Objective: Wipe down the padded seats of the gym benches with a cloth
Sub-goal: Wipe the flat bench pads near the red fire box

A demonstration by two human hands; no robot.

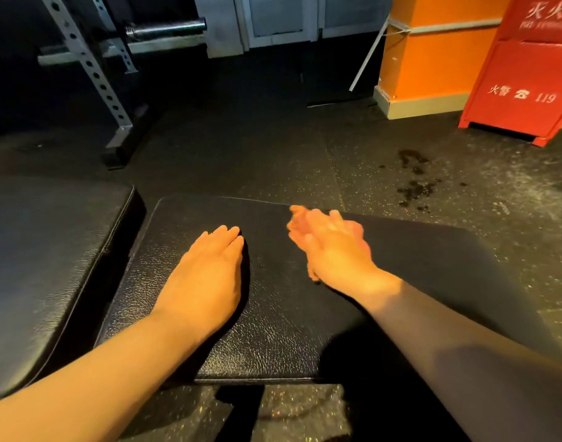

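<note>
At frame centre, the left hand (206, 269) lies spread flat on the seat pad (273, 314). The right hand (330, 244) (blurred) seems to press an orange cloth (297, 215); its grip is unclear, so the cloth may slip free.

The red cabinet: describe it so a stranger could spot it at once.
Start at the orange pillar at the far right. Just right of it, on the dark floor, stands the red cabinet. It alone bears white characters, a phone symbol and 119.
</note>
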